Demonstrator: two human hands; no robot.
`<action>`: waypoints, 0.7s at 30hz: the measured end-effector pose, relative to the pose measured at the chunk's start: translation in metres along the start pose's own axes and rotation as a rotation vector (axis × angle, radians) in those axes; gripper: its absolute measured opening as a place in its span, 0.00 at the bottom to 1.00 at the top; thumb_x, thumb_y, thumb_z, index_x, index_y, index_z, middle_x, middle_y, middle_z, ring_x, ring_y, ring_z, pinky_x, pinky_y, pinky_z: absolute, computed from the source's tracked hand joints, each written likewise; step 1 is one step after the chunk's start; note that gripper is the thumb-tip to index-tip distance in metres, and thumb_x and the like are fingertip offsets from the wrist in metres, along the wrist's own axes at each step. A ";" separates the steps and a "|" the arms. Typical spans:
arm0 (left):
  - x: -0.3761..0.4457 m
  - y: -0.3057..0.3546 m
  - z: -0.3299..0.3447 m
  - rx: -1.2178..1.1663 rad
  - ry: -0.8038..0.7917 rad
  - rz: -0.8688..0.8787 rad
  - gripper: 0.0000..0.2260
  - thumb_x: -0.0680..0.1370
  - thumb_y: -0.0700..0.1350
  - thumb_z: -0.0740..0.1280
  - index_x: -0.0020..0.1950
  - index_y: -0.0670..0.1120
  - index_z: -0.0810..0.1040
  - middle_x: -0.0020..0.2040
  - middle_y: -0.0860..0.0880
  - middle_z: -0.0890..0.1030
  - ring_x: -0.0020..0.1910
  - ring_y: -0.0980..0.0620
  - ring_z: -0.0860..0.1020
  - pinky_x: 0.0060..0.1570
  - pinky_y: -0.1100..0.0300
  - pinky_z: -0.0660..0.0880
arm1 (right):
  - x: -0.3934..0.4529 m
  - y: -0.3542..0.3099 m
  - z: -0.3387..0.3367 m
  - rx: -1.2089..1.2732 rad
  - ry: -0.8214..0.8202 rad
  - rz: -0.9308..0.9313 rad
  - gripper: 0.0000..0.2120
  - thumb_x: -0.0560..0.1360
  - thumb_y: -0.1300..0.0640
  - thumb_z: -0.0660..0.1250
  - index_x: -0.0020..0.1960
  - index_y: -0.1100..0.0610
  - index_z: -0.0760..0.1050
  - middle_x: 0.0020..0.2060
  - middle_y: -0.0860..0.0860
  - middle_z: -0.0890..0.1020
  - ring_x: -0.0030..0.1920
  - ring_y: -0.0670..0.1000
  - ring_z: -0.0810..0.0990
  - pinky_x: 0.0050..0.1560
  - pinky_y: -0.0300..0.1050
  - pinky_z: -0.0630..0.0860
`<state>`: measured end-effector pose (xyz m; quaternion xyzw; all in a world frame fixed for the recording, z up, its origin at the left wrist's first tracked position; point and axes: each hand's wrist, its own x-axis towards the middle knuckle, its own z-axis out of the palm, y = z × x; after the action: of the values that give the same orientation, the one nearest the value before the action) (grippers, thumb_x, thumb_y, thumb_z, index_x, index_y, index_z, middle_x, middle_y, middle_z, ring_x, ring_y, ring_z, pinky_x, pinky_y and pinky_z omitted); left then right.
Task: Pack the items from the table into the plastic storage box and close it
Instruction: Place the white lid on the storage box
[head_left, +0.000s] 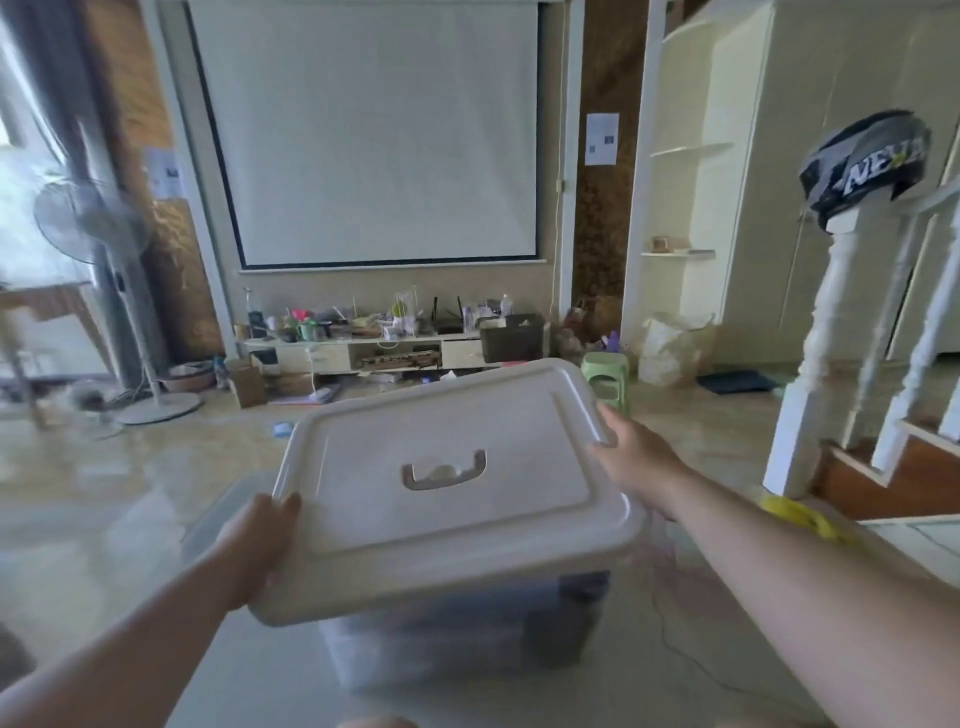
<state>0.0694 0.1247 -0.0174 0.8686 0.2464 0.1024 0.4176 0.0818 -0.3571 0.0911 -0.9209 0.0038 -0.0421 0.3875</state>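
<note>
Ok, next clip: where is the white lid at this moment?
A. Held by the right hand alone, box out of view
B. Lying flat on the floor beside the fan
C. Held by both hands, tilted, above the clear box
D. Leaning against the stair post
C: the left hand grips the near-left corner of the lid and the right hand its right edge, with the lid tilted over the clear box.

We log: cream lid (447, 467), beige-grey handle (444, 475); clear storage box (457, 639), dark contents; pale green stool (605, 376); black-grey helmet (865, 161), white lettering; white projector screen (374, 135), black border.
</note>
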 end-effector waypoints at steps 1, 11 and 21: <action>-0.005 0.001 -0.002 0.006 -0.038 -0.026 0.23 0.78 0.61 0.62 0.55 0.42 0.81 0.48 0.41 0.84 0.47 0.39 0.83 0.50 0.41 0.83 | 0.003 0.007 0.008 -0.073 -0.017 0.016 0.28 0.81 0.51 0.63 0.81 0.48 0.65 0.72 0.52 0.76 0.68 0.57 0.77 0.57 0.46 0.73; 0.052 -0.043 0.042 -0.004 -0.219 -0.095 0.32 0.65 0.72 0.59 0.53 0.51 0.84 0.44 0.45 0.86 0.44 0.41 0.85 0.49 0.41 0.83 | 0.041 0.075 0.053 -0.201 -0.011 0.207 0.13 0.81 0.43 0.62 0.53 0.48 0.81 0.47 0.51 0.85 0.46 0.55 0.82 0.38 0.45 0.70; 0.001 0.046 0.048 -0.141 -0.208 -0.303 0.25 0.82 0.59 0.63 0.62 0.37 0.78 0.49 0.40 0.83 0.41 0.41 0.83 0.35 0.56 0.77 | 0.080 0.087 0.074 0.053 0.014 0.286 0.26 0.83 0.42 0.61 0.78 0.52 0.71 0.72 0.55 0.77 0.64 0.61 0.78 0.59 0.49 0.74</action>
<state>0.1043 0.0683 -0.0124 0.7960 0.3220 -0.0347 0.5113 0.1696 -0.3688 -0.0168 -0.9001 0.1368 0.0069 0.4137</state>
